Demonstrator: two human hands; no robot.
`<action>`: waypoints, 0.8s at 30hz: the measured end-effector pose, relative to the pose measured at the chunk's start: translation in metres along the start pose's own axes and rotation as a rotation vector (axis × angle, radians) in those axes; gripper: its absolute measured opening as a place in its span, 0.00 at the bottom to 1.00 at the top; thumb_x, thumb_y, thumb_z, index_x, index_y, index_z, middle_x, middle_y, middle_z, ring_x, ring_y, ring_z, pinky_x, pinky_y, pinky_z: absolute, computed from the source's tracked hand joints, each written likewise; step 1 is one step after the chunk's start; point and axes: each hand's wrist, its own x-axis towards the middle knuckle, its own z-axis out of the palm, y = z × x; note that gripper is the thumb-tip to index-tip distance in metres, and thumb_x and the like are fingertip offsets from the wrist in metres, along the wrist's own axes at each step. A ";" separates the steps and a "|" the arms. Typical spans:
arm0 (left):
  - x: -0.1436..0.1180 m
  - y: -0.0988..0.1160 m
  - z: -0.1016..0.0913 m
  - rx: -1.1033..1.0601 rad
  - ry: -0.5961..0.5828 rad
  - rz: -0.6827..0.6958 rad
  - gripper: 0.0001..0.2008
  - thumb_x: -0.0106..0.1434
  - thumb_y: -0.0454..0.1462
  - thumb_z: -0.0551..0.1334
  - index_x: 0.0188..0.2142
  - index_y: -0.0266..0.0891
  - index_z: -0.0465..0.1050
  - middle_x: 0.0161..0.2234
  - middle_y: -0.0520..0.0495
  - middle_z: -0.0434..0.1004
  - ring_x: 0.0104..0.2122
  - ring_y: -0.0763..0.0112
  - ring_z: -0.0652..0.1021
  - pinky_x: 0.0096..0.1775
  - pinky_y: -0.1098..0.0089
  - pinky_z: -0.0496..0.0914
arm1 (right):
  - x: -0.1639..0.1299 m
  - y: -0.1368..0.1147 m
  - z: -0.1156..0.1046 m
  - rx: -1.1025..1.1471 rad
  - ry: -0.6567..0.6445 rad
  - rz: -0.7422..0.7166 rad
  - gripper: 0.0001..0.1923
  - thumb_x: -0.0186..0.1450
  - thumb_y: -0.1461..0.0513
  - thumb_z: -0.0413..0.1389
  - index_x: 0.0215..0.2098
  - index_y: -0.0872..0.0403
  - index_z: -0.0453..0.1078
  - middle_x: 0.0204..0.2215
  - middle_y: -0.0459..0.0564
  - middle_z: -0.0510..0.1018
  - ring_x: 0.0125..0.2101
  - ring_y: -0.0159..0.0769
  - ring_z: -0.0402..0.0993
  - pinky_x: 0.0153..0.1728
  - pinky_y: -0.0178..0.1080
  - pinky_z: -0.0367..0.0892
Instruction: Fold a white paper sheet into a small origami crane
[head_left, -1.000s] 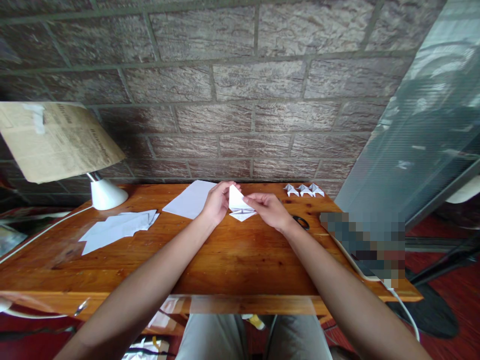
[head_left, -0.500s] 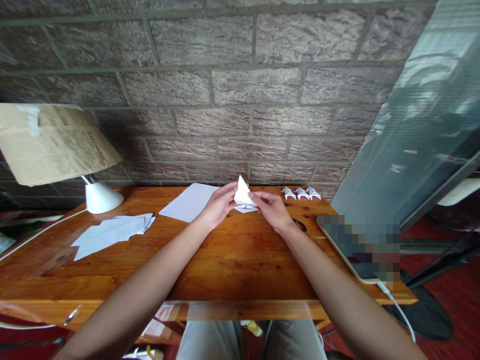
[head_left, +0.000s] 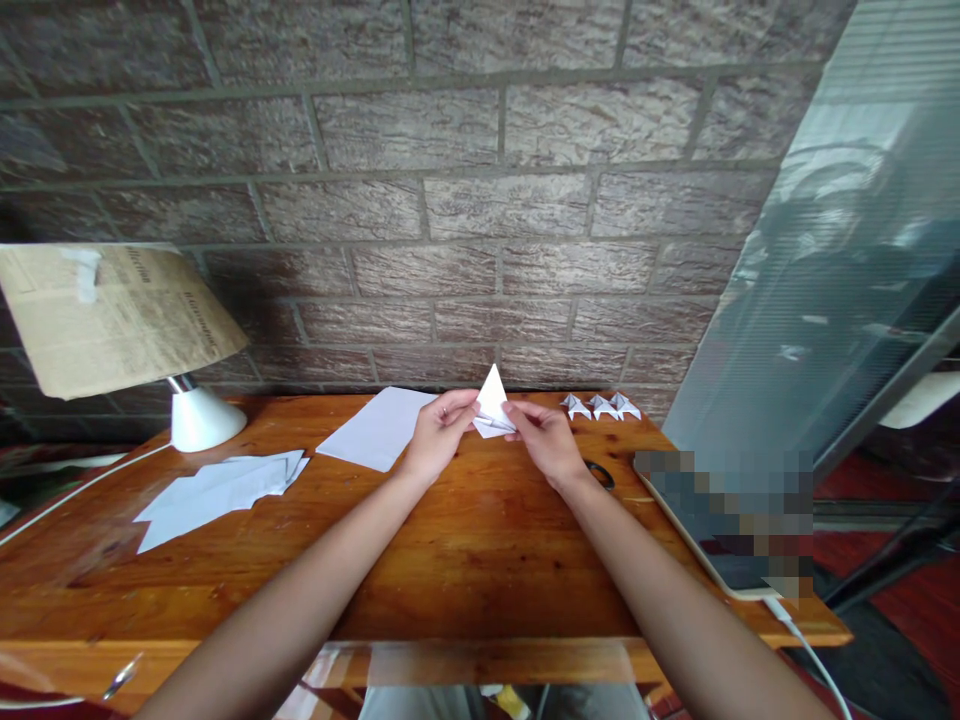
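Both my hands hold a folded white paper piece [head_left: 492, 402] just above the wooden table [head_left: 465, 540], near its far middle. My left hand [head_left: 439, 435] pinches its left side and my right hand [head_left: 546, 440] pinches its right side. The paper's pointed tip stands up between my fingers. A flat white sheet [head_left: 377, 427] lies on the table just left of my left hand.
Three small folded paper shapes [head_left: 601, 406] sit in a row at the far right by the brick wall. A pile of white sheets [head_left: 217, 484] lies at the left near a desk lamp [head_left: 196, 418]. A tablet with a cable [head_left: 724, 525] rests at the right edge beside black scissors [head_left: 600, 472].
My hands have lifted the folded paper off the table and drawn closer together on it; the paper's tip now points up. The view has tilted a little.
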 end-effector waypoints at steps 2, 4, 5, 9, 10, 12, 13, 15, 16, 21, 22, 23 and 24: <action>0.001 -0.001 0.000 0.009 0.017 0.014 0.19 0.50 0.46 0.72 0.39 0.37 0.77 0.38 0.44 0.82 0.39 0.64 0.79 0.39 0.68 0.73 | 0.000 0.001 0.000 -0.023 -0.015 -0.008 0.18 0.54 0.48 0.64 0.32 0.54 0.80 0.35 0.49 0.83 0.33 0.39 0.77 0.32 0.38 0.75; 0.001 -0.002 0.000 0.021 0.027 0.029 0.18 0.51 0.46 0.71 0.37 0.37 0.77 0.36 0.45 0.81 0.37 0.66 0.79 0.38 0.70 0.72 | -0.001 0.002 0.000 -0.040 -0.029 -0.014 0.18 0.56 0.48 0.63 0.33 0.54 0.79 0.35 0.49 0.83 0.33 0.39 0.77 0.32 0.38 0.75; 0.001 -0.002 0.000 0.027 0.031 0.038 0.17 0.51 0.45 0.71 0.37 0.37 0.77 0.35 0.46 0.81 0.37 0.67 0.79 0.38 0.70 0.72 | -0.001 0.002 0.000 -0.048 -0.034 -0.017 0.18 0.56 0.48 0.63 0.33 0.54 0.79 0.35 0.49 0.83 0.33 0.39 0.78 0.32 0.38 0.76; 0.000 -0.002 0.000 0.064 0.008 0.076 0.16 0.54 0.45 0.69 0.38 0.38 0.78 0.37 0.46 0.81 0.38 0.68 0.79 0.39 0.72 0.72 | 0.000 0.005 0.000 -0.070 -0.029 -0.017 0.16 0.57 0.50 0.62 0.35 0.54 0.78 0.36 0.50 0.83 0.34 0.39 0.78 0.33 0.38 0.77; 0.000 -0.002 0.000 0.071 -0.007 0.081 0.16 0.56 0.46 0.68 0.39 0.38 0.78 0.38 0.46 0.82 0.38 0.67 0.79 0.39 0.71 0.72 | 0.000 0.005 0.000 -0.074 -0.024 -0.019 0.16 0.57 0.51 0.62 0.36 0.54 0.78 0.36 0.50 0.83 0.34 0.39 0.78 0.33 0.39 0.77; -0.001 -0.001 0.000 0.084 -0.042 0.085 0.17 0.59 0.47 0.65 0.43 0.39 0.78 0.40 0.45 0.82 0.40 0.66 0.79 0.40 0.70 0.73 | 0.000 0.005 0.000 -0.075 -0.009 -0.029 0.16 0.58 0.52 0.61 0.38 0.53 0.77 0.38 0.50 0.82 0.35 0.39 0.78 0.34 0.39 0.78; -0.001 -0.001 0.000 0.088 -0.056 0.089 0.18 0.60 0.47 0.64 0.45 0.40 0.78 0.42 0.44 0.82 0.41 0.65 0.79 0.41 0.70 0.74 | 0.000 0.005 0.000 -0.075 -0.003 -0.036 0.16 0.58 0.52 0.61 0.40 0.53 0.77 0.38 0.49 0.82 0.35 0.39 0.78 0.34 0.40 0.78; -0.002 -0.002 0.000 0.095 -0.071 0.101 0.19 0.60 0.47 0.64 0.47 0.40 0.78 0.44 0.44 0.82 0.42 0.64 0.79 0.41 0.69 0.74 | 0.000 0.005 0.000 -0.079 -0.004 -0.050 0.16 0.59 0.53 0.60 0.41 0.52 0.76 0.39 0.49 0.82 0.36 0.39 0.78 0.35 0.41 0.79; -0.002 -0.002 0.000 0.100 -0.077 0.108 0.20 0.60 0.47 0.64 0.48 0.41 0.77 0.44 0.44 0.82 0.43 0.64 0.79 0.41 0.68 0.75 | 0.000 0.005 -0.001 -0.084 -0.011 -0.057 0.16 0.59 0.52 0.60 0.42 0.52 0.76 0.39 0.49 0.82 0.36 0.39 0.78 0.35 0.41 0.79; -0.002 -0.003 -0.001 0.129 -0.058 0.144 0.18 0.59 0.47 0.65 0.45 0.40 0.79 0.42 0.44 0.82 0.41 0.64 0.79 0.41 0.67 0.74 | 0.000 0.004 -0.001 -0.106 -0.042 -0.081 0.16 0.61 0.52 0.58 0.42 0.51 0.77 0.41 0.48 0.82 0.36 0.39 0.79 0.36 0.40 0.79; -0.002 -0.003 -0.002 0.131 -0.050 0.143 0.18 0.58 0.47 0.65 0.43 0.39 0.80 0.41 0.44 0.83 0.40 0.64 0.79 0.42 0.67 0.74 | 0.000 0.004 -0.001 -0.105 -0.045 -0.081 0.16 0.61 0.52 0.58 0.42 0.51 0.77 0.41 0.48 0.82 0.36 0.38 0.79 0.36 0.40 0.79; -0.002 -0.004 -0.002 0.128 -0.050 0.134 0.17 0.58 0.47 0.65 0.41 0.39 0.80 0.40 0.44 0.83 0.40 0.64 0.79 0.43 0.67 0.73 | 0.000 0.004 -0.001 -0.102 -0.046 -0.078 0.17 0.61 0.52 0.58 0.43 0.51 0.77 0.41 0.48 0.82 0.36 0.38 0.79 0.37 0.40 0.79; -0.002 -0.004 -0.002 0.120 -0.060 0.120 0.17 0.58 0.47 0.65 0.40 0.38 0.81 0.40 0.45 0.83 0.40 0.64 0.79 0.43 0.67 0.73 | -0.001 0.004 -0.001 -0.098 -0.046 -0.075 0.17 0.61 0.52 0.59 0.44 0.51 0.77 0.40 0.48 0.82 0.36 0.38 0.79 0.37 0.40 0.79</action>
